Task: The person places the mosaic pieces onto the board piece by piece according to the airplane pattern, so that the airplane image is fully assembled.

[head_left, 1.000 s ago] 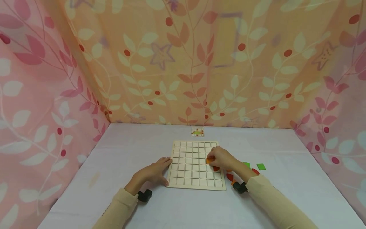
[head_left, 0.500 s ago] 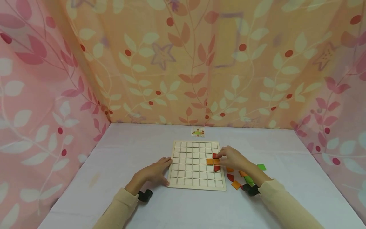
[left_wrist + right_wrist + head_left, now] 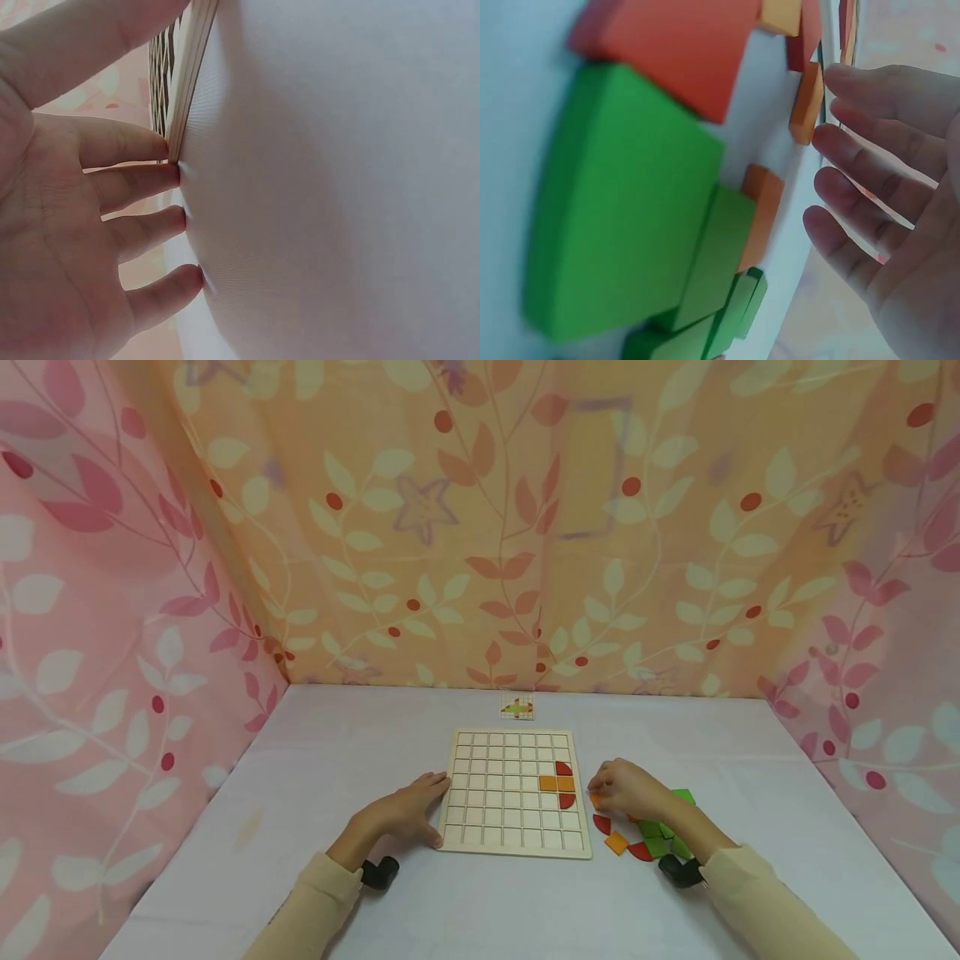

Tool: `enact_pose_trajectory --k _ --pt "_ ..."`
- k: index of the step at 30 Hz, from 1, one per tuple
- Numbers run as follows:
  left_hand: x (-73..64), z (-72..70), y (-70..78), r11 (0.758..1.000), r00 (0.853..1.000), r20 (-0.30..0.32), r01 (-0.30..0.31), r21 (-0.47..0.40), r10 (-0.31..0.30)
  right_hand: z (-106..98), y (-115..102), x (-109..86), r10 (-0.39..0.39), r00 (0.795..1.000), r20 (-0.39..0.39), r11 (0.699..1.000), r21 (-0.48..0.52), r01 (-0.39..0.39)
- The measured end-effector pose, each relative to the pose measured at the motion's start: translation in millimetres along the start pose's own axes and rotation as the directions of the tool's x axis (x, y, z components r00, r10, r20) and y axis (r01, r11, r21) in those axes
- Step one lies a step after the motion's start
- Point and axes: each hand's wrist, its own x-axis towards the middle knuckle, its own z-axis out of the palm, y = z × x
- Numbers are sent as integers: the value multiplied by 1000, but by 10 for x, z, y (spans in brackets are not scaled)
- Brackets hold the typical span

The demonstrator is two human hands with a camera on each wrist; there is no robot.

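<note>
A wooden grid board [image 3: 495,818] lies on the white table. On its right side sit two orange square tiles [image 3: 557,784], with a red quarter-round tile [image 3: 563,768] above and another red quarter-round tile [image 3: 567,801] below. My left hand [image 3: 406,812] rests at the board's left edge, fingers extended, as the left wrist view also shows. Right of the board, my right hand [image 3: 628,787] has its fingertips right at a loose orange tile [image 3: 808,105], partly covered in the head view. In the right wrist view its fingers are loosely bent beside that tile.
Loose green tiles [image 3: 656,842], red tiles [image 3: 602,824] and an orange square [image 3: 617,842] lie right of the board, some under the right forearm. A small pattern card [image 3: 517,706] lies behind the board. Floral cloth [image 3: 480,527] walls in the table's back and sides.
My right hand has placed an orange square beside the first at the board's right edge, let go, and moved right to the loose tiles. The left hand stays put.
</note>
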Motion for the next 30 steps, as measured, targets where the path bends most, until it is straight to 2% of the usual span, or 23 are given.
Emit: enact_pose_trajectory --k 8,18,30 --pt "-5 1 -3 1000 1000 -3 8 3 -8 31 37 -40 65 998 27 998 -8 -65" --pt "-1 8 3 1000 1000 3 -3 -7 3 49 43 -40 70 997 20 996 -60 -69" --pt "9 -7 -19 1000 1000 4 -5 13 5 48 29 -35 85 996 33 995 -52 -83"
